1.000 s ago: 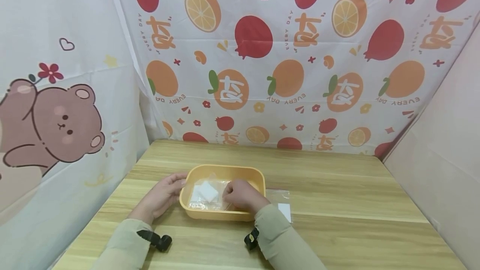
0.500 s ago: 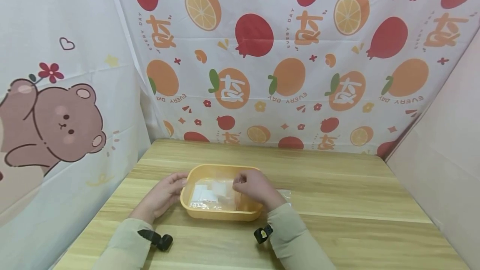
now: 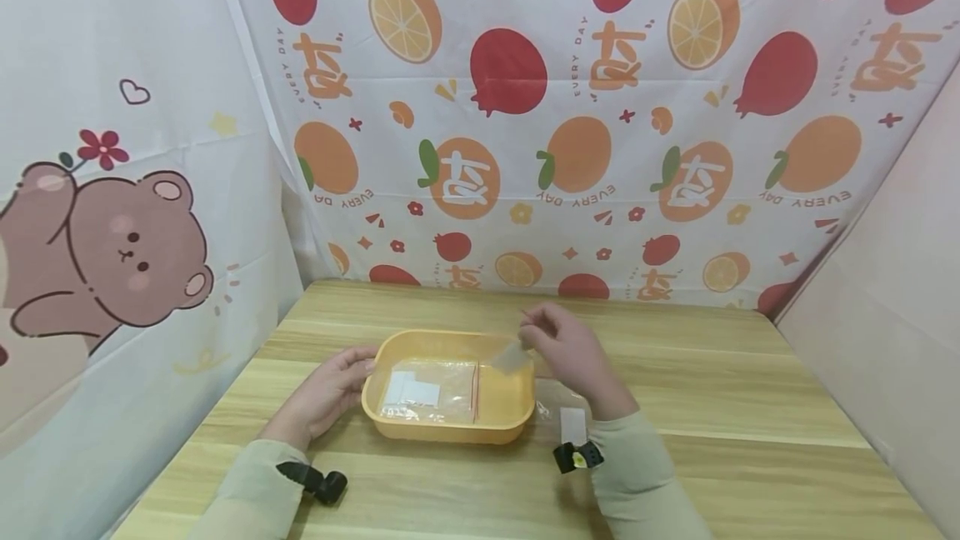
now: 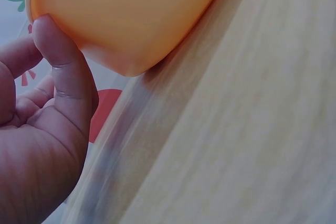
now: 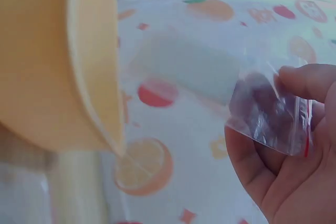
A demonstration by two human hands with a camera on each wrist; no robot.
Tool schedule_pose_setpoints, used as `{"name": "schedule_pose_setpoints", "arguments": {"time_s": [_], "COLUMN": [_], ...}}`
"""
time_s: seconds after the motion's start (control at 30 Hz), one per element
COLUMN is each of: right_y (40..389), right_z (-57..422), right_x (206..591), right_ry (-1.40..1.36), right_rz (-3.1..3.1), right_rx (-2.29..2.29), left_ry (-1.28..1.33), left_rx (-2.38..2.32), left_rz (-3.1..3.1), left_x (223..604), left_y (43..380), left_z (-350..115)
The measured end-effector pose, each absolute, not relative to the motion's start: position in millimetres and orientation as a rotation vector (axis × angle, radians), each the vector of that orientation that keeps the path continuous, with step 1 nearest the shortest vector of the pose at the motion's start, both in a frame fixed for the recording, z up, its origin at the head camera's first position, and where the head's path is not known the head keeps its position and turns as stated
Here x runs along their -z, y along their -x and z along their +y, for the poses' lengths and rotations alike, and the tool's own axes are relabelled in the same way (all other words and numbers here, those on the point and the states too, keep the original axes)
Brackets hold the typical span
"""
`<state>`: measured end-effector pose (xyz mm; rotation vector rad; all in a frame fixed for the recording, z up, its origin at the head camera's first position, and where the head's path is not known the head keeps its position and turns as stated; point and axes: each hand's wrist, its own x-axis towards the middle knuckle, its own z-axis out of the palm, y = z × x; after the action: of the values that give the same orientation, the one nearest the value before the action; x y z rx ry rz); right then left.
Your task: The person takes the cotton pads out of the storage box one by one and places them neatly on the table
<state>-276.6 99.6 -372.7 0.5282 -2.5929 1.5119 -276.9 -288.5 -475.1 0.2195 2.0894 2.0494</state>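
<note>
Between the thumb and fingers of the right hand, a clear zip bag is pinched near its red seal, its far end blurred. Left of that grip, the yellow tub holds bagged white cards, hard to count. Below it, 1 loose packet lies partly covered by the black wrist camera. The left hand touches the tub's opposite end; with fingertips partly hidden, I cannot tell whether it grips.

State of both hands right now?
Left hand: open, touching the yellow tray's end.
Right hand: closed, pinching a clear zip bag.
</note>
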Motion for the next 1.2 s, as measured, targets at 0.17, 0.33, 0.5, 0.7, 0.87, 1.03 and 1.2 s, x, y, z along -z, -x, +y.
{"name": "schedule_pose_setpoints", "arguments": {"time_s": [0.17, 0.33, 0.5, 0.7, 0.87, 1.03, 1.2], "right_y": [276, 279, 281, 285, 294, 302, 306], "right_z": [130, 165, 204, 242, 251, 250, 244], "right_x": [364, 363, 367, 374, 389, 410, 423], "right_ry": [-0.546, -0.557, -0.646, -0.727, -0.626, -0.546, -0.579], "right_rz": [-2.594, -2.664, -2.782, -2.929, -3.039, -3.168, -3.193], "right_rx": [-1.503, -1.495, -1.505, -1.337, -1.291, -1.121, -0.873], "left_ry": [-0.223, -0.201, -0.167, -0.197, -0.204, -0.189, -0.179], "left_rx": [-2.047, -2.037, -2.043, -2.046, -2.049, -2.035, -2.037], "left_rz": [2.083, 2.098, 2.101, 2.102, 2.094, 2.098, 2.098], "left_x": [476, 477, 478, 478, 475, 474, 474], "left_y": [279, 280, 281, 281, 280, 279, 279], "left_z": [-287, -286, -286, -287, -287, -286, -286]}}
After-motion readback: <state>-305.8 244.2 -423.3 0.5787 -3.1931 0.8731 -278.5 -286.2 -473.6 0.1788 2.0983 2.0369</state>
